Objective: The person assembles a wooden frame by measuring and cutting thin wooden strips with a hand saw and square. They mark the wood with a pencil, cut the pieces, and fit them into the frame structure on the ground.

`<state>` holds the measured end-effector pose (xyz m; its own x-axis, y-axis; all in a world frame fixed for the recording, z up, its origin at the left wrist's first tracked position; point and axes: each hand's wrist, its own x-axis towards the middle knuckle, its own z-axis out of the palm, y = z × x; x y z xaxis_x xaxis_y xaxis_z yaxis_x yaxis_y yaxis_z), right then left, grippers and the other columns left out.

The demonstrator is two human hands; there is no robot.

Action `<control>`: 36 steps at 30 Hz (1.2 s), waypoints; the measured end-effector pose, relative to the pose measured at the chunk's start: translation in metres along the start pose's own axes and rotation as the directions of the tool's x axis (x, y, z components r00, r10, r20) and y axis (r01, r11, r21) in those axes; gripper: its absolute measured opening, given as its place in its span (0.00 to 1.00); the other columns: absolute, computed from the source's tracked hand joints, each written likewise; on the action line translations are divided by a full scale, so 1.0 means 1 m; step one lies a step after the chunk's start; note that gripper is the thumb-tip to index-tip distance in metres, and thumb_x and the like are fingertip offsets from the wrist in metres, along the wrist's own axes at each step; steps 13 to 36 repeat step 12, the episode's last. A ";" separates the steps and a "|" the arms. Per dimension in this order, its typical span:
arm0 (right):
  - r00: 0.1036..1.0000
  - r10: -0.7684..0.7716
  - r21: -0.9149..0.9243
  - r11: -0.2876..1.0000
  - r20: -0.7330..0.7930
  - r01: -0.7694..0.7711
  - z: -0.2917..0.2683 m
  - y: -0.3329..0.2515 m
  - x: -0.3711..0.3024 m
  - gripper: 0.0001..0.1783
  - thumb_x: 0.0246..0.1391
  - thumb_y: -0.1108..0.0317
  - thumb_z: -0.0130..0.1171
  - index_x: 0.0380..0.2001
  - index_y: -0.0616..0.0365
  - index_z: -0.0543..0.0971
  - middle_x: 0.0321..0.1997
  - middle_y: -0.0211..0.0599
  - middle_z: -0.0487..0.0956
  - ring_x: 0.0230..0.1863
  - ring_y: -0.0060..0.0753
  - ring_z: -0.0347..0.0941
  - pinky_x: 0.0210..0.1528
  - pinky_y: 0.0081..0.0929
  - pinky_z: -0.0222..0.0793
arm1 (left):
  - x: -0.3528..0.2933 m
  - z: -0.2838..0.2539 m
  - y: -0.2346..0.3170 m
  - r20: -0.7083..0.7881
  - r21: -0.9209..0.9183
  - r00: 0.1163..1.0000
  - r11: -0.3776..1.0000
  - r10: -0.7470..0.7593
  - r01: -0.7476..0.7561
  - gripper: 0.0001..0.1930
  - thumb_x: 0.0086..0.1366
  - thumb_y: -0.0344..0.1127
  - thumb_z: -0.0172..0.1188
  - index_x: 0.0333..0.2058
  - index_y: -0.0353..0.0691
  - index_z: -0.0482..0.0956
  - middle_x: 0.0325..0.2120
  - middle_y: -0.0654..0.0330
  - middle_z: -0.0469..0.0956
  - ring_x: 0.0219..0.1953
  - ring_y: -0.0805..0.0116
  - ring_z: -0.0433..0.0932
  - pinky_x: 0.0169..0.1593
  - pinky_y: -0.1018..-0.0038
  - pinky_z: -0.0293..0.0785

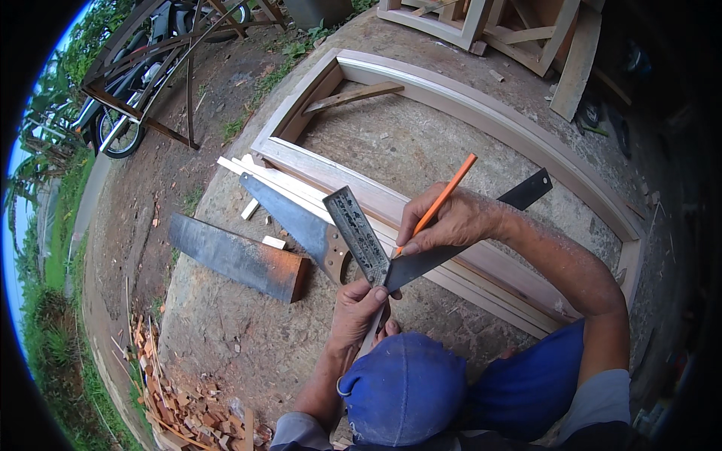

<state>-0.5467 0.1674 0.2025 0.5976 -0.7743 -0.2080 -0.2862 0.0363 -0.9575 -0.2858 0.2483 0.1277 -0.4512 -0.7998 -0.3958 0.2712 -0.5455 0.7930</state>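
Observation:
My left hand point(359, 314) is closed at the corner of a try square, its thumb pressing there. The square's dark stock point(352, 229) points up and left, and its long blade point(528, 190) runs to the upper right. A narrow wooden strip point(368, 342) sits under the square at my left hand. In my right hand point(459, 216) is an orange pencil point(449, 188), held tilted with its tip down at the blade's edge near the corner. Left of the square rests a handsaw point(289, 216) with a wooden handle.
A large wooden frame point(481, 114) lies on the ground ahead, with pale strips point(282, 180) along its near side. A dark wooden block point(233, 255) is at left. Wood offcuts point(199, 417) are heaped lower left. A motorcycle point(120, 128) stands behind a metal rack point(169, 129).

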 end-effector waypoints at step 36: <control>0.991 0.119 -0.432 0.892 -0.066 -0.136 -0.017 0.007 -0.011 0.10 0.55 0.60 0.72 0.37 0.53 0.88 0.36 0.40 0.86 0.42 0.37 0.83 0.51 0.32 0.79 | -0.001 -0.009 -0.010 -0.015 0.018 1.000 1.000 -0.014 0.014 0.14 0.66 0.40 0.69 0.36 0.32 0.85 0.17 0.68 0.75 0.15 0.83 0.67 0.19 0.83 0.58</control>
